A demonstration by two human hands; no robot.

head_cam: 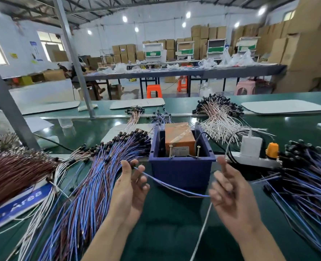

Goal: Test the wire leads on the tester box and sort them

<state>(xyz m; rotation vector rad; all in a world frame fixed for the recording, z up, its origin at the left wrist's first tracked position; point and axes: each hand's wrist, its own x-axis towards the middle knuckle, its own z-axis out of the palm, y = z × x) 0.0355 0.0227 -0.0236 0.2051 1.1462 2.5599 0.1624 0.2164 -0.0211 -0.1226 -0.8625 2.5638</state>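
Note:
A dark blue tester box (182, 172) stands in the middle of the green table, with an orange unit and two upright metal screws (184, 151) inside. One blue and brown wire lead (171, 186) stretches in front of the box between my hands. My left hand (131, 182) pinches its left end near the black tip. My right hand (231, 191) holds the other end with curled fingers. A big pile of blue and brown leads (103, 166) lies left of the box. Another pile of blue leads (306, 178) lies at the right.
Brown leads (14, 170) lie at the far left on a blue sign. White leads (219, 119) are heaped behind the box. A white power strip (253, 157) with an orange plug sits right of the box. A white cable (203, 228) runs toward me.

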